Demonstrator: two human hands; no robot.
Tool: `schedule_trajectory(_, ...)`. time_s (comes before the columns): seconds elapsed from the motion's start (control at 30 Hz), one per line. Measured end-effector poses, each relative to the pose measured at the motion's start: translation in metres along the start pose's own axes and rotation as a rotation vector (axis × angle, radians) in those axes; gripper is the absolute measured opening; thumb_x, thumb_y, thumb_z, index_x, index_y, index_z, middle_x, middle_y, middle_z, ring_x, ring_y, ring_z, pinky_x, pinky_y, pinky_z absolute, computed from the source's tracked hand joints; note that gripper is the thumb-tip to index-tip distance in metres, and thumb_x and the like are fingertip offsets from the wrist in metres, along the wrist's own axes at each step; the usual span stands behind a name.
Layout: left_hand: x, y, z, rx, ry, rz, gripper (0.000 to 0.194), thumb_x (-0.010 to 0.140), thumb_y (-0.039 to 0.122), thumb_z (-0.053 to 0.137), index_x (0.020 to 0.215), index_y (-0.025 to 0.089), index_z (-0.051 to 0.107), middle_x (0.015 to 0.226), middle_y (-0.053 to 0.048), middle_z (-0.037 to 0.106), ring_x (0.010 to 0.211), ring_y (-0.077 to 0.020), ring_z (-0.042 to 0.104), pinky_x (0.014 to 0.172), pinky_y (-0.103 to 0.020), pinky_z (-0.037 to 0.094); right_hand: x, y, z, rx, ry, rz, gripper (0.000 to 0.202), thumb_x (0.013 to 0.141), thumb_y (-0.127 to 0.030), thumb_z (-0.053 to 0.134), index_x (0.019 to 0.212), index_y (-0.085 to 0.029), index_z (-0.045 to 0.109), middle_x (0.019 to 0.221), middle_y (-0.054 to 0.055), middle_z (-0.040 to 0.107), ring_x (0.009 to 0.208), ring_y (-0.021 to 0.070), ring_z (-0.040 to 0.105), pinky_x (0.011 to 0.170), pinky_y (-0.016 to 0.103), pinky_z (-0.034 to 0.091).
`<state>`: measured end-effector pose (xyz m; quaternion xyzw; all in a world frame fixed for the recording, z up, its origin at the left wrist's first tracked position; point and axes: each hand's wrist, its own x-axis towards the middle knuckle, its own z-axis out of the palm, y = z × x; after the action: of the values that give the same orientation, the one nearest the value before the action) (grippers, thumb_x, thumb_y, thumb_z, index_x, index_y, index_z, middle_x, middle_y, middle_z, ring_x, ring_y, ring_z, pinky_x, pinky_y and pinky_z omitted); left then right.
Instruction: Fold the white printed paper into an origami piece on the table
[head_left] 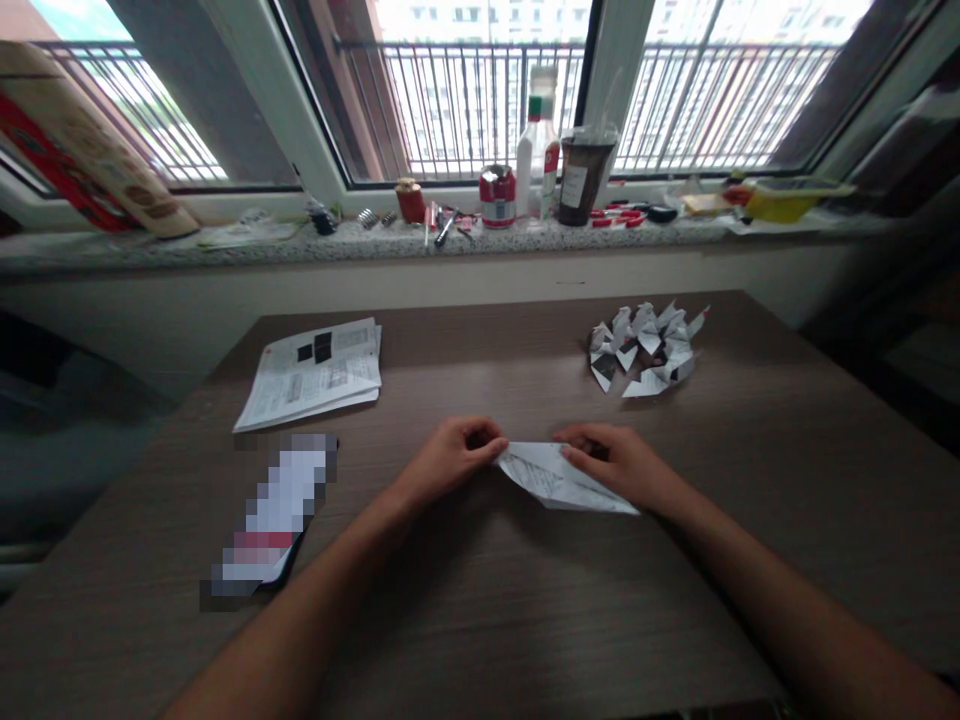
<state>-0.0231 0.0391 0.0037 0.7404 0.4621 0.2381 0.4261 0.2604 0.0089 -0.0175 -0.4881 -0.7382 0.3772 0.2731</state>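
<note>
A folded sheet of printed paper (559,480) is held between my two hands over the middle of the table. It is creased into a long, pointed shape. My left hand (461,448) pinches its left corner between thumb and fingers. On the top edge, toward the right, my right hand (611,458) grips the paper with the thumb on the near side and fingers behind. The paper's far side is hidden. Beyond my right hand, a cluster of folded paper figures (649,345) stands in a ring on the table.
A stack of printed sheets (322,375) lies at the back left, with a phone (277,515) nearer me, its screen blurred. Along the windowsill (255,248) stand a red can (497,197), bottles (530,165), a dark cup (583,180), a yellow container (784,200) and small tools.
</note>
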Motion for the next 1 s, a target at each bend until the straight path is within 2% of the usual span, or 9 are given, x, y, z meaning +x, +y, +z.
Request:
schedule_trajectory(0.17,-0.001,-0.003,0.001,0.023,0.048,-0.006,0.021,0.091,0.035,0.064,0.087,0.016,0.074,0.083,-0.003,0.073,0.077,-0.0166,0.065,0.071,-0.025,0.046,-0.001,-0.011,-0.011,-0.15,0.071,-0.221,0.023,0.101,-0.035,0.058,0.108,-0.022,0.075,0.11,0.009,0.072,0.1,0.0219,0.067,0.088,0.036,0.052)
schedule_trajectory(0.3,-0.002,-0.005,0.002,0.059,0.076,-0.007,0.019,0.091,0.033,0.064,0.088,0.017,0.073,0.08,-0.002,0.071,0.074,-0.0163,0.064,0.068,-0.025,0.045,-0.004,-0.023,-0.027,-0.183,0.25,-0.252,0.026,0.104,-0.034,0.052,0.105,-0.021,0.074,0.109,0.009,0.07,0.104,0.0227,0.066,0.094,0.039,0.051)
schedule_trajectory(0.4,-0.003,-0.005,0.004,0.1,0.092,-0.012,0.018,0.092,0.032,0.062,0.092,0.018,0.073,0.078,-0.001,0.07,0.071,-0.0158,0.063,0.065,-0.025,0.044,-0.01,-0.032,-0.031,-0.315,0.319,-0.296,0.023,0.101,-0.037,0.059,0.108,-0.021,0.074,0.109,0.01,0.068,0.106,0.0253,0.064,0.093,0.04,0.051)
schedule_trajectory(0.5,-0.003,-0.005,0.005,0.142,0.095,-0.004,0.018,0.093,0.031,0.061,0.094,0.019,0.073,0.077,-0.001,0.069,0.07,-0.0154,0.063,0.064,-0.025,0.043,-0.02,-0.043,-0.025,-0.5,0.246,-0.35,0.026,0.099,-0.043,0.064,0.108,-0.021,0.075,0.096,0.009,0.07,0.093,0.025,0.066,0.08,0.038,0.052)
schedule_trajectory(0.57,-0.004,-0.004,0.007,0.158,0.098,0.005,0.017,0.094,0.03,0.06,0.094,0.019,0.073,0.076,0.0,0.068,0.069,-0.015,0.063,0.063,-0.025,0.042,-0.027,-0.049,-0.017,-0.574,0.179,-0.332,0.03,0.1,-0.043,0.062,0.117,-0.021,0.072,0.095,0.009,0.074,0.086,0.0238,0.069,0.076,0.037,0.053)
schedule_trajectory(0.63,-0.004,-0.004,0.008,0.168,0.09,0.014,0.017,0.094,0.029,0.059,0.095,0.019,0.073,0.075,0.0,0.068,0.068,-0.0144,0.062,0.063,-0.024,0.042,-0.034,-0.053,-0.007,-0.611,0.111,-0.25,0.037,0.102,-0.041,0.059,0.134,-0.024,0.065,0.102,0.009,0.078,0.083,0.0232,0.073,0.072,0.036,0.055)
schedule_trajectory(0.73,-0.005,-0.001,0.009,0.201,0.055,0.021,0.016,0.095,0.029,0.059,0.097,0.02,0.073,0.075,0.001,0.067,0.067,-0.0144,0.062,0.063,-0.025,0.042,-0.039,-0.052,0.003,-0.63,0.036,-0.172,0.045,0.103,-0.037,0.057,0.146,-0.025,0.055,0.118,0.011,0.077,0.095,0.0283,0.076,0.078,0.041,0.059)
schedule_trajectory(0.87,-0.007,0.003,0.008,0.281,0.002,0.066,0.016,0.092,0.029,0.064,0.103,0.022,0.073,0.086,-0.002,0.068,0.075,-0.0167,0.063,0.068,-0.027,0.046,-0.038,-0.048,0.006,-0.586,0.019,-0.163,0.033,0.105,-0.034,0.052,0.134,-0.023,0.063,0.126,0.011,0.073,0.107,0.0289,0.073,0.09,0.043,0.059)
schedule_trajectory(1.0,-0.009,0.006,0.006,0.328,-0.044,0.203,0.027,0.092,0.028,0.066,0.117,0.023,0.071,0.115,-0.009,0.065,0.098,-0.0211,0.066,0.088,-0.034,0.052,-0.034,-0.048,0.001,-0.566,0.018,-0.156,0.024,0.104,-0.032,0.053,0.121,-0.023,0.068,0.119,0.009,0.075,0.104,0.0265,0.073,0.088,0.04,0.058)
